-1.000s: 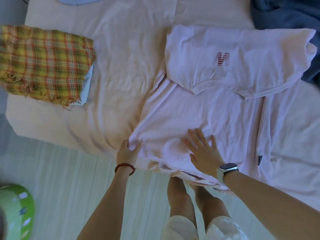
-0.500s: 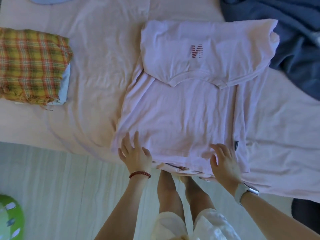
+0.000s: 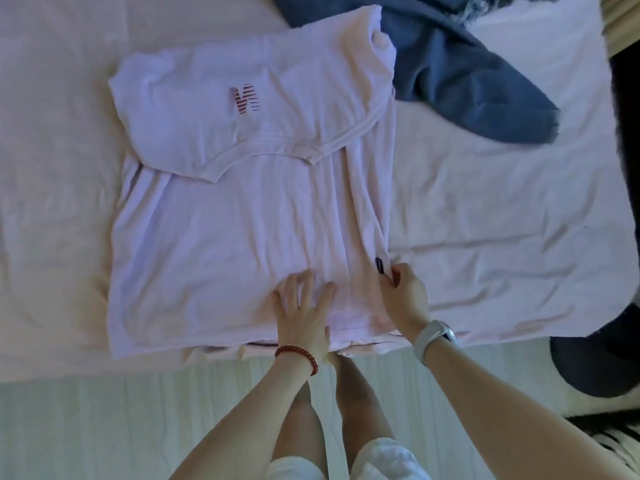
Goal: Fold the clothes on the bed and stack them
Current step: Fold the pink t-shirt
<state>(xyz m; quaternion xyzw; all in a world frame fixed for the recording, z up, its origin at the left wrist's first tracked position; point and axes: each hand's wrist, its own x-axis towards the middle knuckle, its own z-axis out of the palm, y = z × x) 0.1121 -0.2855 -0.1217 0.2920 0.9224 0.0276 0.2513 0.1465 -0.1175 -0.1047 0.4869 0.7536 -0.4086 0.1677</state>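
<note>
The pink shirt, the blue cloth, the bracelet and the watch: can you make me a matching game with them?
Things:
1. pink shirt
2. blue cloth
3. red bracelet
4. white watch

Places:
A. on the right wrist
B. crumpled at the far side of the bed
C. on the left wrist
D. spread on the bed under both hands

Pairs: 1-D, 2-B, 3-C, 4-A

Soft even daylight, faint shadows, mild overall blur, wide-angle bending at the edges
</note>
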